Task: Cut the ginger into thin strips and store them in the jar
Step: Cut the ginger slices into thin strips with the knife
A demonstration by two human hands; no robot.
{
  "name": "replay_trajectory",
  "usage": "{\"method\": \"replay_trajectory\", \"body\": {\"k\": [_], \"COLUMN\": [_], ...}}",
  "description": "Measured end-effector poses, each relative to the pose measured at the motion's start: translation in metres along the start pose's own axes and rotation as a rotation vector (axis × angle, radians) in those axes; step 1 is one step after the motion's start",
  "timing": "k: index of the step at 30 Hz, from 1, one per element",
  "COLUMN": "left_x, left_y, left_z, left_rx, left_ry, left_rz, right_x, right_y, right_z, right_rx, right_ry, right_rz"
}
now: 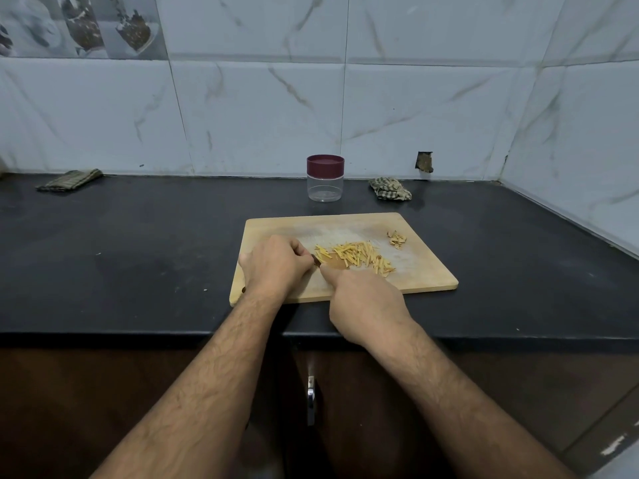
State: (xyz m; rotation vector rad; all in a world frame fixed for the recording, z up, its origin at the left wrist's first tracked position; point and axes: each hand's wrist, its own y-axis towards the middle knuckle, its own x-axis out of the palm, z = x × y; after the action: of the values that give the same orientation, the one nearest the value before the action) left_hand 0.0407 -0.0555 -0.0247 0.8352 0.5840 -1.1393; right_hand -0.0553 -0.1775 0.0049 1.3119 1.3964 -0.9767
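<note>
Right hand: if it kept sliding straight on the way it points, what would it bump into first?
The right hand points up-left, so it would likely meet the ginger strips on the cutting board first, then the left hand.

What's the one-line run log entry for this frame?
stage: gathering cut strips | left hand: curled beside pale yellow ginger strips | right hand: grip unclear | wooden cutting board | clear maroon-lidded jar: closed, empty

Thin pale-yellow ginger strips (pixel 356 256) heaped loosely mid-board on the wooden cutting board (pixel 425 271), a few resting on a flat brownish blade. Behind the board, upright on the dark counter, a clear jar (pixel 325 186), maroon lid (pixel 325 165) on, nothing visible inside.
</note>
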Motion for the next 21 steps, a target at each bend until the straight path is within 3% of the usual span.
{"method": "replay_trajectory", "body": {"k": [15,21], "left_x": [-0.003,-0.005], "left_y": [-0.009,-0.01], "left_z": [0.0,-0.003], "left_rx": [0.069,0.031], "left_ry": [0.028,-0.122], "left_rz": [0.021,0.053], "right_x": [0.001,-0.003], "right_y": [-0.007,-0.011], "right_z": [0.008,0.012], "right_rx": [0.092,0.088], "right_ry": [0.155,0.258], "right_rz": [-0.001,0.032]}}
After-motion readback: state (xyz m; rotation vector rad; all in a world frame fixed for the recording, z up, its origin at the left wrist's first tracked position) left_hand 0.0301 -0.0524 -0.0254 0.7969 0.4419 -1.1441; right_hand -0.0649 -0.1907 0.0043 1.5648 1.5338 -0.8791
